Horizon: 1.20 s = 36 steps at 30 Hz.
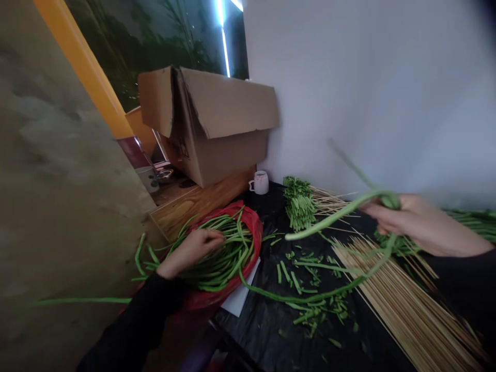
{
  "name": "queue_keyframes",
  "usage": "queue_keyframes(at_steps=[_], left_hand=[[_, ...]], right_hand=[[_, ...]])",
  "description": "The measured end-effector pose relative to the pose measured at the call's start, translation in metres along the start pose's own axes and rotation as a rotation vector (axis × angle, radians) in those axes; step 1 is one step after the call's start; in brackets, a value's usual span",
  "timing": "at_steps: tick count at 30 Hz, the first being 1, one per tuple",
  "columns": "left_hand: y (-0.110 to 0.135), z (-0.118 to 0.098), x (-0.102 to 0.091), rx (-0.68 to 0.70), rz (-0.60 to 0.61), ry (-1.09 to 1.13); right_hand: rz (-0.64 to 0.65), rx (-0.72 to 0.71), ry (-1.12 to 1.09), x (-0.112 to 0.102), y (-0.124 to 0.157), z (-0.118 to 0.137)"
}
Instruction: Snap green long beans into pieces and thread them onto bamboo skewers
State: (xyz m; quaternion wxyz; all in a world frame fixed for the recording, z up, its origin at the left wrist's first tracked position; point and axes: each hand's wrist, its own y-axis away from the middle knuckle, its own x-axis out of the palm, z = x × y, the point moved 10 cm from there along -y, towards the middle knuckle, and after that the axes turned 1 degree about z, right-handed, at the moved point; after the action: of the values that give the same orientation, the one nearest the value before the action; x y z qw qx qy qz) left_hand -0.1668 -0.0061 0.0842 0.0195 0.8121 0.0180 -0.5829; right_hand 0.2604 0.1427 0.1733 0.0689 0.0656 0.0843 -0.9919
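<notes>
Long green beans (228,276) lie coiled in a red plastic bag (258,235) at the left of the table. Over this pile my left hand (194,250) is closed, its fingertips at the beans; what it pinches, if anything, I cannot make out. My right hand (399,217), raised above the table on the right, is closed around several long beans (329,219). One of them sticks out to the left, while another hangs in a loop back toward the bag. Bean bits (310,310) are scattered on the black table cover (267,320) between the hands.
Thin wooden skewers (403,305) lie fanned at the right front. A stack of skewered bean pieces (300,206) sits near the wall. A white mug (260,183) and a large open cardboard box (228,113) stand behind; more greens (473,225) lie far right.
</notes>
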Motion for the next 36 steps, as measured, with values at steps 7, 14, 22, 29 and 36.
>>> queue_keyframes(at_steps=[7, 14, 22, 29, 36], left_hand=[[-0.006, 0.071, -0.03, -0.288, -0.224, -0.171], [0.001, 0.081, -0.04, -0.375, -0.462, -0.124], [0.032, -0.032, -0.092, -0.103, -0.889, 0.096], [0.021, -0.142, -0.001, 0.209, -0.414, 0.036], [0.018, -0.14, 0.022, 0.148, -0.415, 0.044]], right_hand=[[0.451, 0.109, 0.1, 0.074, 0.02, -0.02], [0.475, 0.117, -0.148, 0.099, 0.028, -0.006], [0.553, 0.172, -0.308, 0.152, 0.039, -0.011], [0.683, 0.274, -0.403, 0.217, 0.074, -0.041], [0.585, 0.186, -0.435, 0.22, 0.072, -0.044]])
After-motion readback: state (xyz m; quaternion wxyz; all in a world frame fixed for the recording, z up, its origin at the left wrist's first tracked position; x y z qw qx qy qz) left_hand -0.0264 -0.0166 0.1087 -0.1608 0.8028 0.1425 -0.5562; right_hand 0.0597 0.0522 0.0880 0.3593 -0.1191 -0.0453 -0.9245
